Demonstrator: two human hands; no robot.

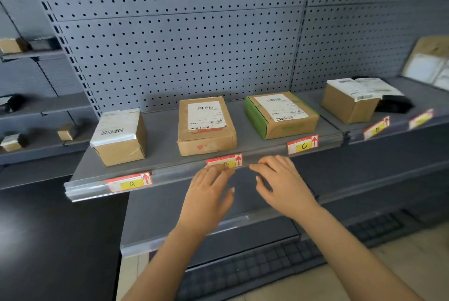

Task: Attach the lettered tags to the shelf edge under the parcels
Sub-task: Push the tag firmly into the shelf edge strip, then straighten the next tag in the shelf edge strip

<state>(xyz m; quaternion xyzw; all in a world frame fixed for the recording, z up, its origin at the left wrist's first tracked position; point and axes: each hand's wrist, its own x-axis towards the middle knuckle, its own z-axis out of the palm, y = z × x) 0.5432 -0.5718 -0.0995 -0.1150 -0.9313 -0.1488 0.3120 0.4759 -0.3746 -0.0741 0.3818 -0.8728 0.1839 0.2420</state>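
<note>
Head view: four parcels (207, 125), five tags (303, 144) (two blurred), two hands (209, 193).

Red-and-yellow tags (129, 182), brown parcels (207, 125), grey perforated backboard (170, 45)

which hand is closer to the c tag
Right. The right hand sits just below and left of the C tag, at the shelf edge. The left hand is farther left, its fingertips on the middle tag.
</note>
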